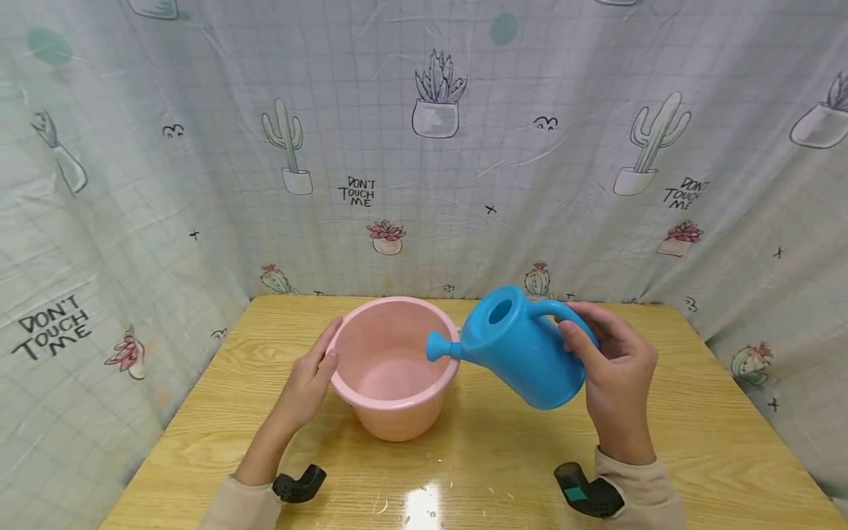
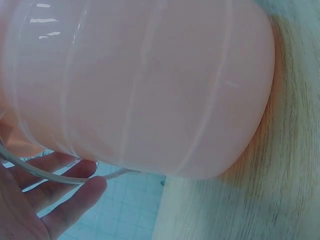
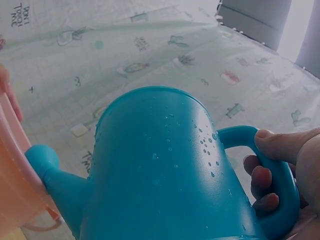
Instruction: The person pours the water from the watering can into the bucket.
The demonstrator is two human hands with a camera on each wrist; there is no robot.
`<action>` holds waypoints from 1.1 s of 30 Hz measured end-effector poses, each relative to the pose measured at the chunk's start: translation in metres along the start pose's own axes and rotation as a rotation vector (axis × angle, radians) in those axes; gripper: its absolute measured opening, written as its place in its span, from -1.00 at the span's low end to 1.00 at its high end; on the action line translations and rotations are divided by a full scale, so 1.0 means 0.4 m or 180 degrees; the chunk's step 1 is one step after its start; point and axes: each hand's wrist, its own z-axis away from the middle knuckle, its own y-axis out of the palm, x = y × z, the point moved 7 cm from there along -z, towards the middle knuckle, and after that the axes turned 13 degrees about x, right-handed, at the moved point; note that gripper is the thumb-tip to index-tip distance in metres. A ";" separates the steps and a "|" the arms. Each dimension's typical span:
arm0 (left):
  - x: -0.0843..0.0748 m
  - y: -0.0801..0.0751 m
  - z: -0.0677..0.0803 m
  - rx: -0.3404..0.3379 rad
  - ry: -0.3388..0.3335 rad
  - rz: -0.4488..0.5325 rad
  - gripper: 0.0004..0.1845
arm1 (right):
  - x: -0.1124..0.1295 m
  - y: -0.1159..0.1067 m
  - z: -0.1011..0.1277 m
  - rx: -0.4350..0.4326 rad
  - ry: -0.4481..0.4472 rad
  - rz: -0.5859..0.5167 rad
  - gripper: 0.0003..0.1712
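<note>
A pink plastic bucket (image 1: 397,412) stands on the wooden table (image 1: 695,442). My left hand (image 1: 311,379) rests flat against its left rim and side with the fingers straight; in the left wrist view the bucket wall (image 2: 150,85) fills the frame and the fingers (image 2: 65,192) lie beside it. My right hand (image 1: 612,375) grips the handle of a blue watering can (image 1: 523,350), tilted with its spout over the bucket's right rim. The right wrist view shows the can (image 3: 160,170) wet with droplets and fingers (image 3: 272,150) curled round the handle. No water stream is visible.
A cactus-print curtain (image 1: 424,147) hangs behind and to both sides of the table. The bucket's thin wire handle (image 2: 45,172) hangs down its side. Bare tabletop lies in front of the bucket and to the right of the can.
</note>
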 end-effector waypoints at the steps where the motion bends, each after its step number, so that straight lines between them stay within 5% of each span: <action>1: 0.000 0.000 0.000 -0.0002 -0.0001 0.0007 -0.47 | -0.001 0.001 0.000 0.0000 0.0003 -0.0008 -0.69; 33: 0.000 0.000 0.002 -0.0035 0.0000 -0.0022 -0.48 | 0.000 0.001 0.002 -0.0021 0.0003 -0.0007 -0.66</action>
